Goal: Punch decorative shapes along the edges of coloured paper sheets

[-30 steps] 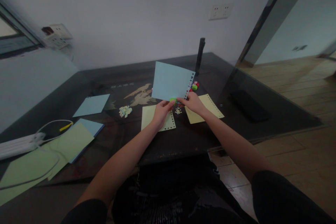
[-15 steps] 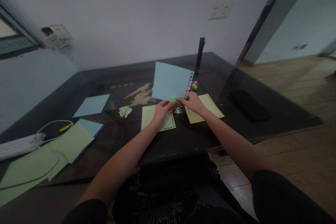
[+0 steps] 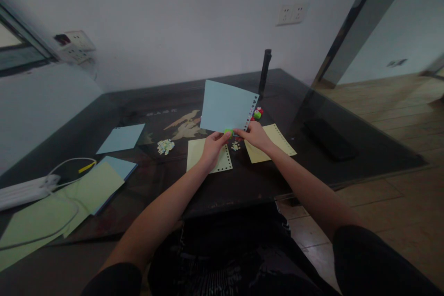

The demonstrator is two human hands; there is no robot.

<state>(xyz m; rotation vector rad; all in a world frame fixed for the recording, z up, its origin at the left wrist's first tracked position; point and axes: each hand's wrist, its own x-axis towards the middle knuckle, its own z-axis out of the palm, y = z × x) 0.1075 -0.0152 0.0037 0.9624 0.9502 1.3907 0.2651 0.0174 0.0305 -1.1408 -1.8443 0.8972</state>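
I hold a light blue paper sheet [image 3: 225,105] upright above the dark table [image 3: 243,180]; shaped holes run along its right edge. My left hand [image 3: 212,148] pinches the sheet's bottom edge. My right hand [image 3: 255,136] grips a small green punch [image 3: 228,132] at the sheet's bottom right corner. Two yellow sheets with punched edges, one [image 3: 196,153] under my left hand and one [image 3: 277,138] under my right, lie flat on the table. A few paper bits [image 3: 236,146] lie between them.
Small red and green punches [image 3: 257,113] sit behind the sheet, near a black upright cylinder [image 3: 264,73]. A pile of paper bits [image 3: 165,146], a blue sheet [image 3: 121,138], a stack of green and blue sheets [image 3: 93,186] and a white power strip [image 3: 24,191] lie left. A black phone [image 3: 329,138] lies right.
The blue sheet has shifted slightly in my hands; both hands stay at its bottom edge.
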